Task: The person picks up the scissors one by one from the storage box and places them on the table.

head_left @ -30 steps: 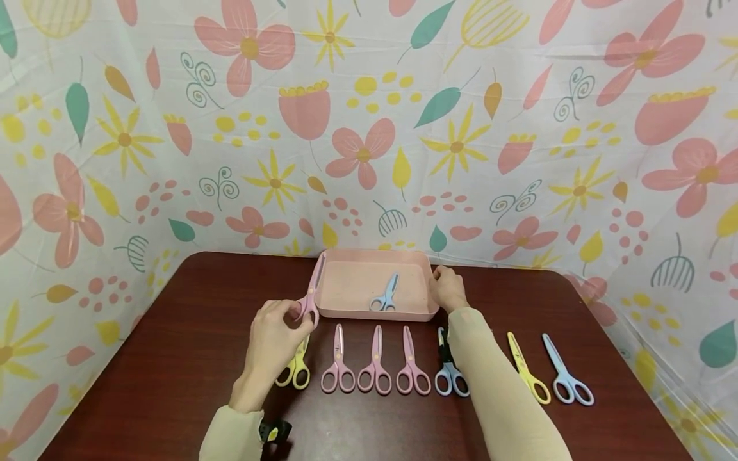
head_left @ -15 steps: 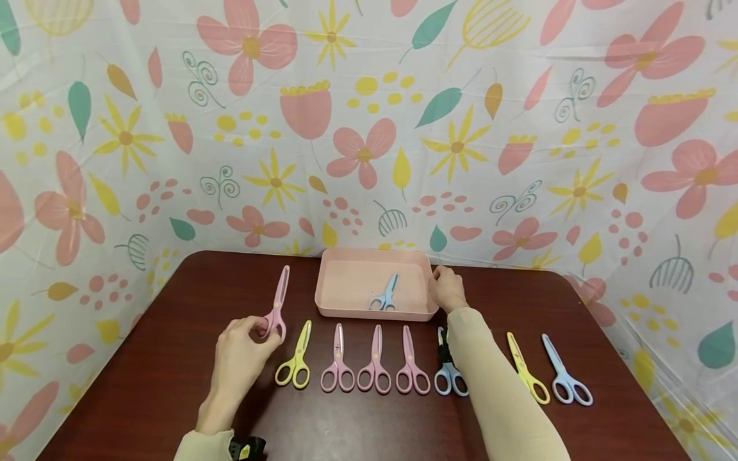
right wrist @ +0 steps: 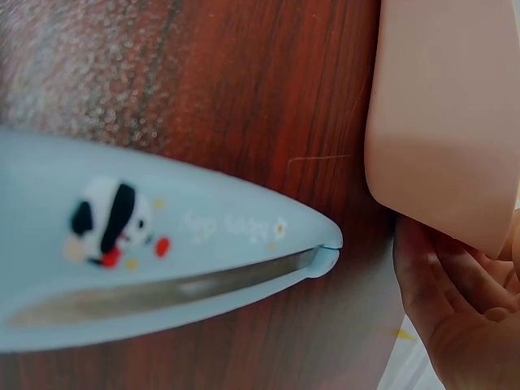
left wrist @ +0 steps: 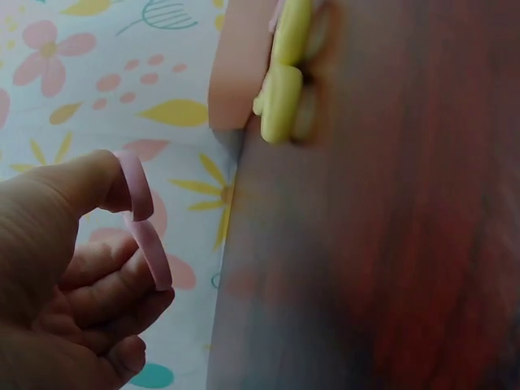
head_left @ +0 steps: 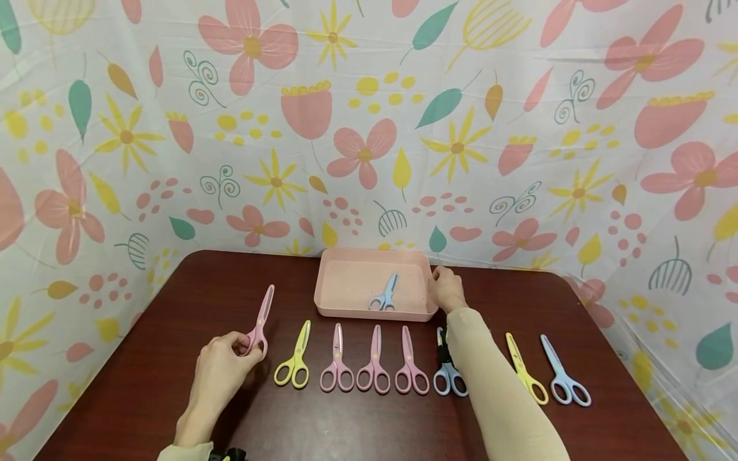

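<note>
My left hand [head_left: 221, 368] holds a pair of pink scissors [head_left: 264, 314] by the handle loops, blades pointing away, over the left part of the table. In the left wrist view, the thumb and fingers pinch the pink loops. At the back, my right hand [head_left: 448, 291] grips the right side of a pink tray [head_left: 346, 288]. Its fingers [right wrist: 422, 276] press against the tray's outer wall in the right wrist view. Light blue scissors [head_left: 391, 285] lie inside the tray. Below the right wrist lie other blue scissors [head_left: 448, 378], partly hidden by the sleeve and wrist strap.
A row of scissors crosses the brown table [head_left: 346, 429]: yellow scissors [head_left: 298, 355] at the left, several pink scissors [head_left: 375, 365] in the middle, then yellow scissors [head_left: 521, 365] and blue scissors [head_left: 559, 365] at the right. A flowered curtain [head_left: 363, 128] hangs behind.
My left hand has carried the pink scissors left and nearer, from beside the tray to left of the yellow scissors. The right hand and tray have stayed in place.
</note>
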A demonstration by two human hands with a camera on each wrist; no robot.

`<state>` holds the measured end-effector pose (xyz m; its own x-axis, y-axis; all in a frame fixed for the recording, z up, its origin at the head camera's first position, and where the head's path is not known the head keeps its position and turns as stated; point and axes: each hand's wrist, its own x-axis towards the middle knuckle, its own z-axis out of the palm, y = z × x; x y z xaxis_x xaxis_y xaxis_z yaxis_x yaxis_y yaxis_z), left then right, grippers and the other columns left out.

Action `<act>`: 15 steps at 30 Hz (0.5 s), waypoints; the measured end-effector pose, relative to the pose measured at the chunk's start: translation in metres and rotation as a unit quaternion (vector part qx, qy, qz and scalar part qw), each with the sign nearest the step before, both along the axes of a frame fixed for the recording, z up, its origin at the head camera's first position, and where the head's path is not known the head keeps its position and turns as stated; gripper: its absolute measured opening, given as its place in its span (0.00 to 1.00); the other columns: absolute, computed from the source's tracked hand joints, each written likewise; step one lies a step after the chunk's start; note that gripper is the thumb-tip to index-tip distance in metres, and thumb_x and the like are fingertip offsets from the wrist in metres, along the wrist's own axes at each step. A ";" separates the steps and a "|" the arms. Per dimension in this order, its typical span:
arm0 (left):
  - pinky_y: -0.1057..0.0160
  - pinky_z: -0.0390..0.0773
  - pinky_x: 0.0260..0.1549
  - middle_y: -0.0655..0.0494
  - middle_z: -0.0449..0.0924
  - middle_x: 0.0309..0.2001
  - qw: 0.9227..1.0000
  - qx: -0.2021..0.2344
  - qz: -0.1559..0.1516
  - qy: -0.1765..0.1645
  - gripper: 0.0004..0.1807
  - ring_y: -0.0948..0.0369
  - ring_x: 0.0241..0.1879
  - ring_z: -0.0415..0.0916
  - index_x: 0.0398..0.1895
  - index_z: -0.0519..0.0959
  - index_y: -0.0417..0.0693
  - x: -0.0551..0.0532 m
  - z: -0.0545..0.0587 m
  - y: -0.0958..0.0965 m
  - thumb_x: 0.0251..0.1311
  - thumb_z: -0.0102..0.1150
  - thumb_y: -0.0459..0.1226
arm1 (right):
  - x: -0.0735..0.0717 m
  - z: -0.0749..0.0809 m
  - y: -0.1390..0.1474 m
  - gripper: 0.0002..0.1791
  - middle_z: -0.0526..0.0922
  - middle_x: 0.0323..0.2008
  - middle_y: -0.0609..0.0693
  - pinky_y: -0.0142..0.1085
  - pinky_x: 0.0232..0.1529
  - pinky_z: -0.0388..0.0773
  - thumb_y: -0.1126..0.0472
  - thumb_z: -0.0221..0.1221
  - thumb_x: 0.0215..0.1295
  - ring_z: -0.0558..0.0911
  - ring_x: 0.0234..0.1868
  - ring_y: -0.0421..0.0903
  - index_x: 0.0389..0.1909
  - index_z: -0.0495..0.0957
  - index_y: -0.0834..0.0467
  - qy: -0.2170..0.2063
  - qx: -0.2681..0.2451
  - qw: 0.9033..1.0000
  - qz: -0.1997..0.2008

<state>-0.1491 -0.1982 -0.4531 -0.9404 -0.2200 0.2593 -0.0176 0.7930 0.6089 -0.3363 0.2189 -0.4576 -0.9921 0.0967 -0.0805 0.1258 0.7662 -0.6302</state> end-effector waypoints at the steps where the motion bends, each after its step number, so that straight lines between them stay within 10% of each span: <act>1: 0.52 0.71 0.30 0.59 0.78 0.23 1.000 -0.002 0.000 -0.008 0.07 0.55 0.27 0.74 0.24 0.82 0.50 0.001 0.000 -0.002 0.46 0.70 0.40 | 0.000 0.000 0.000 0.11 0.71 0.24 0.57 0.38 0.22 0.68 0.61 0.46 0.75 0.71 0.21 0.50 0.31 0.69 0.60 0.001 0.000 1.000 0.001; 15: 0.53 0.70 0.25 0.58 0.75 0.19 0.994 -0.026 -0.004 -0.109 0.09 0.56 0.22 0.71 0.22 0.80 0.51 0.008 -0.007 -0.007 0.42 0.71 0.43 | 0.002 0.001 -0.001 0.11 0.71 0.23 0.57 0.38 0.23 0.68 0.61 0.46 0.75 0.71 0.22 0.50 0.31 0.68 0.60 0.003 0.009 1.000 0.000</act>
